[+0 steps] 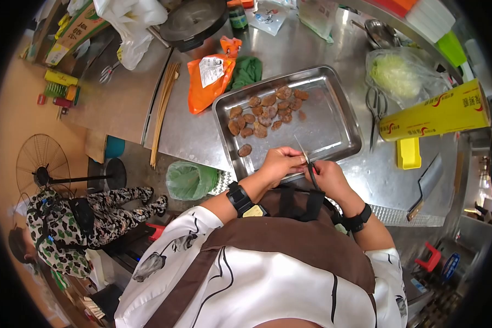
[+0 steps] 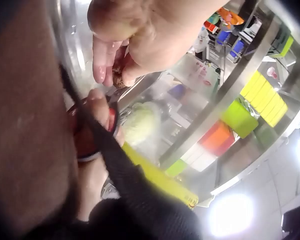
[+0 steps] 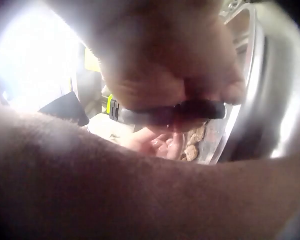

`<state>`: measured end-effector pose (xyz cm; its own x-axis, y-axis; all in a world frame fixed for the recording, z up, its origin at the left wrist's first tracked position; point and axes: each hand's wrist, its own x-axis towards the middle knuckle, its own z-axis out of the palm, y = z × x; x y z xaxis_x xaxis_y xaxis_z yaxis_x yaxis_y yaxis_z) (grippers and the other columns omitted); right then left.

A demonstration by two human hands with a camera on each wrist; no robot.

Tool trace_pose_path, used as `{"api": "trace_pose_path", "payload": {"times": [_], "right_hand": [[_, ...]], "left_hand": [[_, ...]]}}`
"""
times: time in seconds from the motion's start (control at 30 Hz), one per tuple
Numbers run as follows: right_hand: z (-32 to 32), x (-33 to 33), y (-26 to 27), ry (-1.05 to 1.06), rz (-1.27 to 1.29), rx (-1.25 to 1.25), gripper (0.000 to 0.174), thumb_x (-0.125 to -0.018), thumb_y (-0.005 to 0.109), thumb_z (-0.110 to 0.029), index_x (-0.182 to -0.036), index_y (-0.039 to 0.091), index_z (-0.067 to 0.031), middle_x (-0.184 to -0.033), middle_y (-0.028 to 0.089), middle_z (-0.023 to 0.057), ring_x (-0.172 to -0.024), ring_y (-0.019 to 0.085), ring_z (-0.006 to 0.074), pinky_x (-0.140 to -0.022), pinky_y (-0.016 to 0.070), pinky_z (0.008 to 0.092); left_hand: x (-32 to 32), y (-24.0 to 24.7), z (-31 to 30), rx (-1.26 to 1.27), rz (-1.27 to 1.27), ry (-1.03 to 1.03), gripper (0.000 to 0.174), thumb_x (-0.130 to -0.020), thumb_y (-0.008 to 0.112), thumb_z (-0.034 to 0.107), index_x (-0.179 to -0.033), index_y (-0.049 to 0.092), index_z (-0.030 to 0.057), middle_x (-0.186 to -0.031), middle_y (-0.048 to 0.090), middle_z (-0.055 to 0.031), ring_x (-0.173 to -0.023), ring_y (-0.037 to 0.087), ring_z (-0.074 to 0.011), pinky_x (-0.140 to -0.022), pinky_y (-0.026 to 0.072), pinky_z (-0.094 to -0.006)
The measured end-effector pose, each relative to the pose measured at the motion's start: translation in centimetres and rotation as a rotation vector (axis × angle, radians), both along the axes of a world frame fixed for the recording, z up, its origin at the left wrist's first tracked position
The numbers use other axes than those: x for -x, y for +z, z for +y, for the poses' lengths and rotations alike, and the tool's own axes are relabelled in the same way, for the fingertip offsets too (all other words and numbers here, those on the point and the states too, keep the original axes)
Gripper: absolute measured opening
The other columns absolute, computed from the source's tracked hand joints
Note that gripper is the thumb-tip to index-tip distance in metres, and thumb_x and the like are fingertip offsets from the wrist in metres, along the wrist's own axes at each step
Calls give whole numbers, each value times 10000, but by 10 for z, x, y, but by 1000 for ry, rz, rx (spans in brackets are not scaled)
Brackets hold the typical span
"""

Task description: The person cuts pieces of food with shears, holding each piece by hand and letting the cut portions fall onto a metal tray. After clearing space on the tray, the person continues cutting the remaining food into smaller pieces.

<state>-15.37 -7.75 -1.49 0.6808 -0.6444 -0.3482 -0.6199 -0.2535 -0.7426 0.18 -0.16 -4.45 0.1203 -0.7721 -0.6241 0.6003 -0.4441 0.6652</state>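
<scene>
Over the near edge of a steel tray (image 1: 325,120), both hands work close together. My left hand (image 1: 279,165) pinches a small brown piece (image 2: 119,78), seen between thumb and fingers in the left wrist view; the fingers mostly hide it. The right hand (image 1: 330,178) grips a pair of scissors (image 1: 312,174) with dark handles, the blades pointing up and away over the tray beside the left fingertips. Several brown, wrinkled, rounded pieces (image 1: 265,112) lie in the tray's left and middle part, one (image 1: 245,150) apart near its left wall.
Left of the tray lie an orange bag (image 1: 209,82), a green cloth (image 1: 247,72) and long thin sticks (image 1: 164,115). At right are another pair of scissors (image 1: 375,106), a yellow box (image 1: 434,113) and a cleaver (image 1: 429,180). A green-lined bin (image 1: 190,180) stands below. Another person (image 1: 76,227) is at left.
</scene>
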Motion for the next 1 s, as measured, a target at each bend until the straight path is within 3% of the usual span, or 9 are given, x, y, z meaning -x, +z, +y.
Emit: {"api": "trace_pose_path", "payload": {"times": [0.17, 0.23, 0.5, 1.0], "right_hand": [[-9, 11, 2, -99, 37, -31, 385, -763, 648, -338, -657, 547, 18, -580, 530, 172, -558, 548, 292, -537, 414, 364], [-7, 15, 5, -123, 30, -86, 403, -769, 643, -368, -666, 537, 7, -568, 513, 141, -546, 525, 251, -535, 407, 343], [-3, 11, 15, 28, 72, -2, 478, -757, 638, -442, -712, 558, 26, -684, 586, 225, -692, 580, 396, -620, 446, 439], [6, 6, 1, 51, 64, 76, 426, -804, 598, -394, -700, 569, 18, -642, 573, 216, -667, 575, 394, -600, 437, 447]], "left_hand": [[-15, -5, -3, 16, 122, 87, 249, -835, 593, 4, -1057, 525, -86, -1032, 583, -168, -945, 614, -264, -837, 533, -342], [-17, 0, -2, 39, 133, 125, 238, -834, 591, 4, -1049, 533, -82, -1009, 591, -162, -921, 621, -246, -809, 540, -299], [-13, 7, -10, 107, 80, 172, 179, -823, 616, 12, -973, 530, -36, -972, 603, -142, -906, 618, -225, -809, 527, -297], [-11, -1, -5, 130, 26, 151, 155, -801, 643, 9, -924, 559, -32, -945, 613, -122, -835, 626, -198, -768, 531, -288]]}}
